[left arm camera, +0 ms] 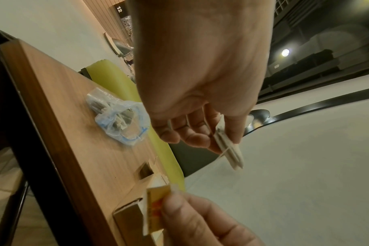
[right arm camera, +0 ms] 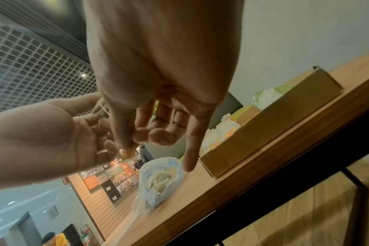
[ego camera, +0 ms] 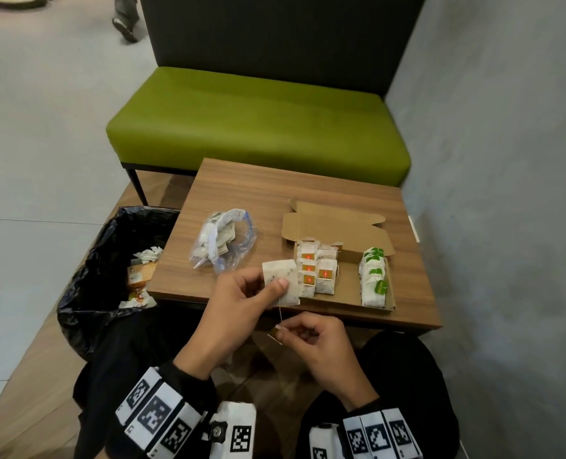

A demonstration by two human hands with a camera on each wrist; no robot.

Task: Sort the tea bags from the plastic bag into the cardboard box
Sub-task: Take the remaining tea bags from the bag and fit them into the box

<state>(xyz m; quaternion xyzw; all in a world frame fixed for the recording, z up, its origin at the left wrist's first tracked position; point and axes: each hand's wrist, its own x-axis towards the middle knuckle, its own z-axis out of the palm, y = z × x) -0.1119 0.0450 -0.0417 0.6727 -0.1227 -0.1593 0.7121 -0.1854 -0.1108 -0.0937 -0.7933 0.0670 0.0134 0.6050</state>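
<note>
My left hand (ego camera: 265,286) pinches a white tea bag (ego camera: 280,286) between thumb and fingers, just above the table's front edge and left of the cardboard box (ego camera: 344,298). A thin string runs down from the bag to its orange tag (left arm camera: 156,204), which my right hand (ego camera: 288,331) pinches below the table edge. In the left wrist view the tea bag (left arm camera: 228,149) appears edge-on. The open box holds orange-tagged tea bags (ego camera: 314,270) on its left and green-tagged ones (ego camera: 374,276) on its right. The clear plastic bag (ego camera: 223,243), with tea bags inside, lies open on the table left of the box.
The small wooden table (ego camera: 241,193) stands before a green bench (ego camera: 258,127). A black-lined bin (ego camera: 109,260) with wrappers sits at the table's left side. A grey wall (ego camera: 506,193) runs along the right. The box's lid flap (ego camera: 334,226) stands open at the back.
</note>
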